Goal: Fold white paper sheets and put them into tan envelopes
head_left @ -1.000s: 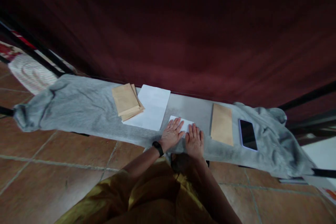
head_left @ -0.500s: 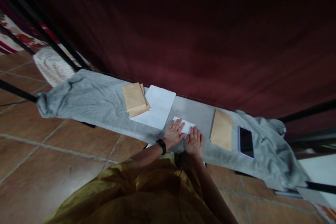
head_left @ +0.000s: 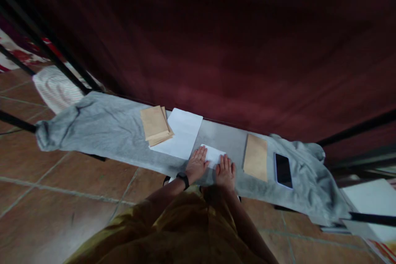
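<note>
A small folded white paper (head_left: 213, 156) lies flat on the grey cloth in front of me. My left hand (head_left: 197, 164), with a black band on its wrist, rests flat on the paper's left end, fingers stretched out. At the right end my right hand (head_left: 225, 173) lies flat too, its fingertips on or at the paper's edge. Left of my hands is a larger white sheet (head_left: 185, 132), partly covered by a stack of brown envelopes (head_left: 155, 122). To the right, another brown envelope or small stack (head_left: 255, 157) lies by itself.
A phone (head_left: 283, 170) with a pale purple edge lies right of the brown envelope. The grey cloth (head_left: 108, 126) covers a narrow bench, bunched up at both ends. Behind it hangs a dark red curtain (head_left: 210, 70). Black bars (head_left: 359, 128) stand at both sides, over a tiled floor (head_left: 93, 181).
My left hand has slid left along the small paper, away from my right hand, baring more of its middle. The camera view has shifted and tilted a little.
</note>
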The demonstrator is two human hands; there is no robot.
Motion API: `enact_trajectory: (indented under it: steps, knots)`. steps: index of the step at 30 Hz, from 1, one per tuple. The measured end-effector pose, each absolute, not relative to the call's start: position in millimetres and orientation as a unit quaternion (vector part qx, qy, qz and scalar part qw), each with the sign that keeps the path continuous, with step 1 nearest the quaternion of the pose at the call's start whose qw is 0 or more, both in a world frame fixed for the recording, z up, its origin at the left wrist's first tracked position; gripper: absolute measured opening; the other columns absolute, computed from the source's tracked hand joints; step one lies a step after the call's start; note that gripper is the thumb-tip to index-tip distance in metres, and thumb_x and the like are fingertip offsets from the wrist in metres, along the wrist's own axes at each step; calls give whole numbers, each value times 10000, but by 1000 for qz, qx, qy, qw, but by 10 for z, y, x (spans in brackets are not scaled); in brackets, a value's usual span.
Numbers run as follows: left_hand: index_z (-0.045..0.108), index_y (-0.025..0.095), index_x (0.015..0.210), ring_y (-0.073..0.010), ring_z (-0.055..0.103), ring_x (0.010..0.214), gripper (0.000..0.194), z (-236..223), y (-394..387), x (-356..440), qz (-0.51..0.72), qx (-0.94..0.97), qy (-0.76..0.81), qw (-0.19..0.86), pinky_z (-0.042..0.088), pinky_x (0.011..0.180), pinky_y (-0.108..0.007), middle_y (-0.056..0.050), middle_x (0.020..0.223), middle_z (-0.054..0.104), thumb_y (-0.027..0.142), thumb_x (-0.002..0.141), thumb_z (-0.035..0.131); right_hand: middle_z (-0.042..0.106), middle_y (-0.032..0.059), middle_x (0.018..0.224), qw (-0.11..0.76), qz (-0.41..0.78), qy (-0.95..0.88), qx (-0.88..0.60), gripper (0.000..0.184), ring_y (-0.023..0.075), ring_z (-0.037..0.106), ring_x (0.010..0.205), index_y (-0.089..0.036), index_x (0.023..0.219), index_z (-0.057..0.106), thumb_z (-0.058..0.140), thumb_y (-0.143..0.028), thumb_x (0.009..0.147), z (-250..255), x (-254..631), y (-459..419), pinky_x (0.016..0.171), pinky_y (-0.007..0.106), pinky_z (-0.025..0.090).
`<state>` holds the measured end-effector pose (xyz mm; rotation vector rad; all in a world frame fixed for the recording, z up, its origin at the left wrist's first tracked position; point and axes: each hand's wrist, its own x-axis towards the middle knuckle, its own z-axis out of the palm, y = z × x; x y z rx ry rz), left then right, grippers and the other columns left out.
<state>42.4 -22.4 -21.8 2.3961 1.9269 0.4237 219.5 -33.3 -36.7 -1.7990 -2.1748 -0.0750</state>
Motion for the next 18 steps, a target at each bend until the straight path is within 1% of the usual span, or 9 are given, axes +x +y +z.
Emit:
enact_trajectory:
  steps: [2,5,8,10,12,15,18]
  knots:
    - [351,47,1525,-267,313,1505,593,-220,-209,417,137,761,634,18,300,1217,-458,-189,1592,384,342,1010,364,446,154,1563,156,-22,-761,-629,536,286,401,1434,-133,1525,422,267,-293,1037,-358,2204,-331,1180,506,240]
    - [397,42,1497,-278,342,1490,557,-187,-117,466,130,765,630,14,289,1221,-486,-203,1570,414,302,1007,347,435,148,1572,156,-11,-757,-635,520,279,386,1447,-132,1512,438,282,-287,1040,-331,2192,-313,1188,510,230]
    - [438,80,1479,-261,325,1499,521,-153,12,551,121,796,594,17,259,1237,-476,-166,1585,407,275,1006,341,416,148,1583,166,-4,-756,-633,516,287,343,1474,-119,1509,436,290,-283,1043,-278,2112,-248,1195,525,220]
    - [426,120,1496,-240,311,1506,522,-160,73,589,112,810,575,22,249,1241,-464,-126,1605,387,241,995,342,411,142,1587,167,3,-770,-616,513,274,333,1483,-120,1513,431,285,-287,1050,-243,2030,-183,1198,506,232]
    - [387,145,1523,-219,301,1510,552,-190,97,592,108,814,571,25,244,1242,-457,-103,1616,373,198,977,333,434,136,1575,164,15,-781,-602,504,254,354,1474,-128,1509,437,287,-299,1059,-227,1953,-125,1197,481,254]
    - [329,143,1555,-210,284,1517,590,-241,75,546,116,811,573,19,238,1243,-460,-112,1620,362,187,967,332,468,149,1548,169,17,-782,-599,498,251,396,1453,-129,1507,438,319,-321,1063,-255,1895,-87,1191,483,272]
    - [332,97,1549,-232,270,1522,589,-254,27,488,120,808,576,12,248,1242,-457,-146,1621,346,212,972,351,467,154,1546,186,5,-785,-591,512,261,413,1441,-135,1520,419,334,-352,1064,-310,1905,-102,1187,489,271]
